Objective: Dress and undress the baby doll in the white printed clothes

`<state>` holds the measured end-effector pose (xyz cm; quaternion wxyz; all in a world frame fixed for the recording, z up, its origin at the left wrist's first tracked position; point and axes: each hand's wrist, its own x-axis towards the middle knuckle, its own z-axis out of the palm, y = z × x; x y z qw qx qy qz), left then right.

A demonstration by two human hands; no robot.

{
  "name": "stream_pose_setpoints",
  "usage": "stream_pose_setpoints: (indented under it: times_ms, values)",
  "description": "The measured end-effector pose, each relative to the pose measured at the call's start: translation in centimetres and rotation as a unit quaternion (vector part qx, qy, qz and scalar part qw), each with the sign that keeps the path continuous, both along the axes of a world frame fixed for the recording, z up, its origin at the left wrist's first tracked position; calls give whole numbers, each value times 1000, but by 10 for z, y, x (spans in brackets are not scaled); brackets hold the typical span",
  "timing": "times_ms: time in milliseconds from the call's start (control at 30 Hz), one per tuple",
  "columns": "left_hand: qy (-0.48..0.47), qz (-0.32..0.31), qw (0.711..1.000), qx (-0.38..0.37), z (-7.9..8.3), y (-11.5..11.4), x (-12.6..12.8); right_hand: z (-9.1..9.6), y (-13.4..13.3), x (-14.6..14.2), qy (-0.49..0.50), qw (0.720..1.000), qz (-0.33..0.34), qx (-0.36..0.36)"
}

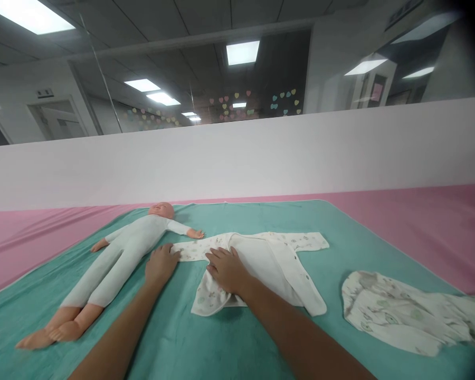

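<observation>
A white baby shirt [261, 261] with a small print lies spread out, its front unfastened and both sleeves stretched to the sides. At the end of its left sleeve is my left hand [162, 264], fingers closed on the cuff. My right hand [227, 270] rests palm down on the shirt near the left armpit, fingers extended and somewhat apart. To the left, a baby doll [136, 243] in a white top and pale leggings lies on its back, with one of its hands close to the same sleeve.
A crumpled printed baby garment [404, 311] lies at the right. Everything is on a teal blanket [285, 216] over a pink cover [427, 232]. Behind stands a low white wall [237, 163] with glass above it.
</observation>
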<state>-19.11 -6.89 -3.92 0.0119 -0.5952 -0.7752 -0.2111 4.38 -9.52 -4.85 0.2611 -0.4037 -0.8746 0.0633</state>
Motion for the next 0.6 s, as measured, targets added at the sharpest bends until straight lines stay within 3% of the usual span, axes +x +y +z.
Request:
stream_pose_setpoints:
  times_ms: [167, 367, 500, 600]
  values:
    - [-143, -20, 988, 60, 1, 3, -5, 2, -1, 1, -3, 998, 61, 8]
    - [-188, -64, 975, 97, 4, 11, -5, 1, 1, 1, -10, 996, 80, 25]
    - [-316, -81, 939, 115, 5, 18, -12, -2, 5, 0, -13, 995, 97, 36]
    - [-305, -75, 942, 120, 2, 24, -17, -6, 8, -1, -16, 995, 96, 23]
